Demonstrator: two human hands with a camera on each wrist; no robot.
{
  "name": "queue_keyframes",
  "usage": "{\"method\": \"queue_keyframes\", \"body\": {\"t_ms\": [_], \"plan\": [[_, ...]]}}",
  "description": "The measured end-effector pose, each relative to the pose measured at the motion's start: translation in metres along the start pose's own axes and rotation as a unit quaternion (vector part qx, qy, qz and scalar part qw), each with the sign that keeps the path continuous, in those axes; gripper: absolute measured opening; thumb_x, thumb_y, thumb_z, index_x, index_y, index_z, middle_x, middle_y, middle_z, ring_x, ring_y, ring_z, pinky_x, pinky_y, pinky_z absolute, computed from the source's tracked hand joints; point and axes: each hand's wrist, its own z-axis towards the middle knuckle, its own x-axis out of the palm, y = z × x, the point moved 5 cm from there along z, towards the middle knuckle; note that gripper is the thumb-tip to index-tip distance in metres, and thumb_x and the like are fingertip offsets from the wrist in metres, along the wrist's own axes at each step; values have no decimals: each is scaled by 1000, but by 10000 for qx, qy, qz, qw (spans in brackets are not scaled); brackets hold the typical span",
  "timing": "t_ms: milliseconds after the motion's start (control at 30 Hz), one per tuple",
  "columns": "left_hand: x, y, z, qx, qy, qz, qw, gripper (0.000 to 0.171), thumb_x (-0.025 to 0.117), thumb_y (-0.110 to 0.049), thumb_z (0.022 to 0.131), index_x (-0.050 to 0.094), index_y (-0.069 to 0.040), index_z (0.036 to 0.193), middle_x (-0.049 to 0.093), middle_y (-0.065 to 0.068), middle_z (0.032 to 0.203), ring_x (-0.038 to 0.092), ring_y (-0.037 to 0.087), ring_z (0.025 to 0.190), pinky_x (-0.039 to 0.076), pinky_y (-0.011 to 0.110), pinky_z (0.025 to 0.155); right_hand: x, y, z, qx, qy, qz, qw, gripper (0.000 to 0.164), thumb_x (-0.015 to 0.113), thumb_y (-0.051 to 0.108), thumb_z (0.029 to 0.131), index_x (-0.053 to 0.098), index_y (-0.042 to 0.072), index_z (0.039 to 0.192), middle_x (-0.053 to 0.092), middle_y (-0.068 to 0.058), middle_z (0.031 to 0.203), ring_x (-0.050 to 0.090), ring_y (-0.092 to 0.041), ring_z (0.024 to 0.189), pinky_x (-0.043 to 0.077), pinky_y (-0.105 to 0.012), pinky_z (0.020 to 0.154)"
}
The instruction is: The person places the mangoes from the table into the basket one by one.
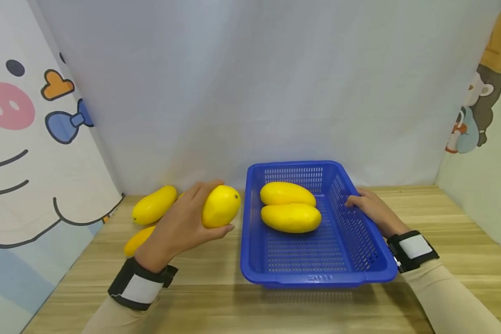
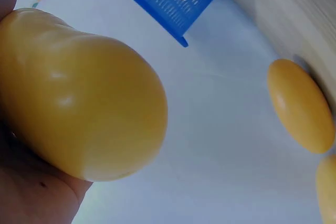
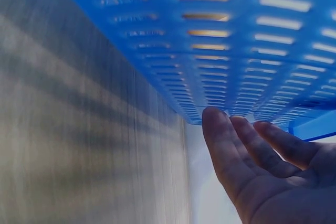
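Note:
My left hand (image 1: 183, 225) grips a yellow mango (image 1: 221, 206) above the table, left of a blue plastic basket (image 1: 317, 278). In the left wrist view that mango (image 2: 100, 103) fills much of the near side, with part of the thumb and palm against it. Two mangoes (image 1: 291, 218) lie side by side in the basket's left half. At the basket's right rim, my right hand (image 1: 375, 211) holds on, thumb over the edge. The right wrist view shows its fingers (image 3: 220, 145) along the outside of the slotted wall (image 3: 210, 66).
Left of the basket, more mangoes (image 1: 154, 205) lie on the wooden table (image 1: 200, 297), partly hidden behind my left hand. A pale cloth wall (image 1: 254, 93) stands at the back. Printed side panels (image 1: 67, 185) border the table left and right.

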Motion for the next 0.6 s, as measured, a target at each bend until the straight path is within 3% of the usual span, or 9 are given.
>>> {"method": "queue_keyframes", "body": {"t_ms": [600], "plan": [[-6, -15, 17, 351, -239, -269, 9987, 83, 68, -59, 70, 34, -25, 138, 49, 2, 116, 53, 15, 85, 49, 31, 69, -1, 1, 2, -6, -149, -66, 9999, 51, 46, 14, 86, 38, -3, 133, 53, -29, 111, 60, -32, 84, 52, -44, 70]]}}
